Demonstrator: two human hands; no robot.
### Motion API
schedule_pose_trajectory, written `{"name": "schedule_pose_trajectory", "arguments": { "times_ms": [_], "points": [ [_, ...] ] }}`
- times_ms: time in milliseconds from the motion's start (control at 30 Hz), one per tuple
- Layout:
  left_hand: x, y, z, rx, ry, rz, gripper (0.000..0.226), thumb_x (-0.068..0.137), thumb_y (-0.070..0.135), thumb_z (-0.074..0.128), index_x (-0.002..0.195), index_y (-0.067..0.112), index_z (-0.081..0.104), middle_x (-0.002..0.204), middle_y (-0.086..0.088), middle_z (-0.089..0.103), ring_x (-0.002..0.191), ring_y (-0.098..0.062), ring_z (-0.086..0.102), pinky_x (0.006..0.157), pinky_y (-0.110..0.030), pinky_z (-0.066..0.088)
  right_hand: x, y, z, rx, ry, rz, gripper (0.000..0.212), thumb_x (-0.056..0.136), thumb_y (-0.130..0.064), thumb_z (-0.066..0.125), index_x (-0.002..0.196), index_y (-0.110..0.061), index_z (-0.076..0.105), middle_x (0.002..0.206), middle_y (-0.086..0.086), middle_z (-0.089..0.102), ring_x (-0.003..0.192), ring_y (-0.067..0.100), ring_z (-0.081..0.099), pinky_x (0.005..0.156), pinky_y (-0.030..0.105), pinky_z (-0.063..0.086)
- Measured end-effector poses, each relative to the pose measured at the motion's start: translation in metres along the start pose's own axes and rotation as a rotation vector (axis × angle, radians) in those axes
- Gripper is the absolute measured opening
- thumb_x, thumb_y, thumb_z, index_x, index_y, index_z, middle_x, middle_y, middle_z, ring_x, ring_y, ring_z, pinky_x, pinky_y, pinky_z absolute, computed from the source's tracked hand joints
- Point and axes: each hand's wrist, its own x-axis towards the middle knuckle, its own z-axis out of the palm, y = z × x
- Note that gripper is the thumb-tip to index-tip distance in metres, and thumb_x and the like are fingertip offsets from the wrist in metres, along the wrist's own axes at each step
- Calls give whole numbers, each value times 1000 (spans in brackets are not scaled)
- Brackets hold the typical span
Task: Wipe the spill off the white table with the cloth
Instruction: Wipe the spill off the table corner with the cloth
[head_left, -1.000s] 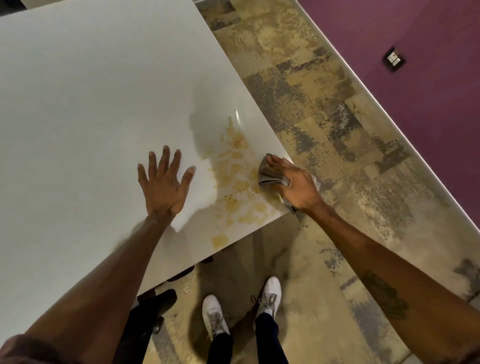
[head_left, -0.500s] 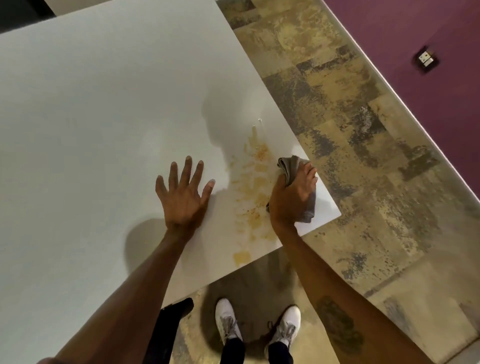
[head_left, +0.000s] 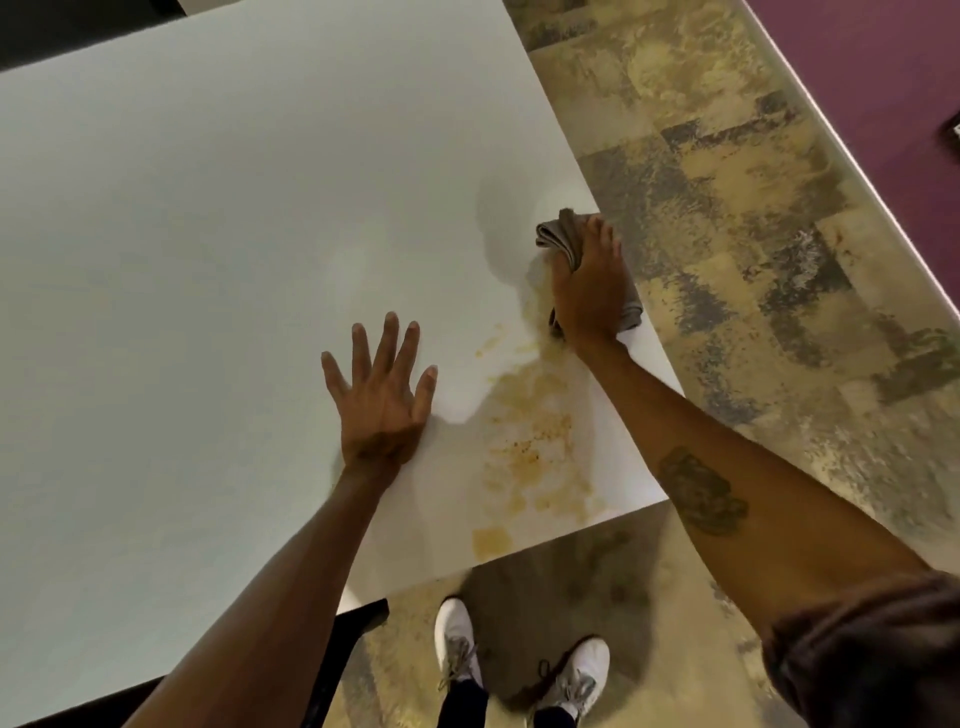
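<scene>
The spill (head_left: 524, 447) is a patchy yellow-brown smear on the white table (head_left: 208, 260), spread over the near right corner, from a small square blot by the near edge up along the right side. At its far end sits the cloth (head_left: 563, 236), a grey bunched rag lying on the table right at the right edge, with one folded end sticking out beyond the fingers and another fold showing on the side toward the floor. The right hand (head_left: 589, 291) lies on top of the cloth, fingers curled over it and pressing it to the surface. The left hand (head_left: 382, 395) is flat on the table just left of the spill, palm down with fingers spread, holding nothing. Below the near edge stand two white shoes (head_left: 457, 644) on a mottled tan and grey floor (head_left: 753, 260), which runs along the table's right side to a purple wall (head_left: 883, 78)
</scene>
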Motion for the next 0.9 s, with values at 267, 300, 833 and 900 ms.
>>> {"name": "schedule_pose_trajectory", "arguments": {
  "times_ms": [267, 300, 833, 900],
  "points": [
    [0, -2, 2, -25, 25, 16, 61, 104, 53, 19, 161, 31, 23, 170, 6, 16, 159, -29, 4, 122, -66, 5, 19, -4, -23, 50, -200, -204, 48, 90, -21, 60, 134, -5, 55, 137, 18, 57, 127, 34, 50, 101, 30, 34],
    [0, -2, 2, -27, 27, 17, 61, 104, 53, 18, 161, 31, 23, 170, 5, 16, 159, -29, 5, 122, -66, 4, 17, -5, -28, 41, -247, -238, 48, 89, -21, 59, 134, -6, 55, 136, 18, 58, 126, 34, 50, 99, 28, 34],
    [-3, -4, 1, -62, 60, 89, 61, 106, 50, 12, 161, 27, 22, 170, 3, 17, 158, -32, 7, 120, -68, 4, -97, 40, -50, -59, -629, -522, 64, 89, -48, 55, 141, -11, 51, 149, 9, 48, 140, 21, 43, 119, 37, 30],
    [-4, -4, -2, -91, 46, 89, 61, 105, 49, 13, 161, 28, 24, 170, 3, 18, 158, -33, 8, 120, -68, 3, -118, 50, -57, -40, -576, -548, 60, 90, -48, 56, 137, -10, 56, 146, 9, 52, 138, 20, 45, 118, 36, 32]
  ]
}}
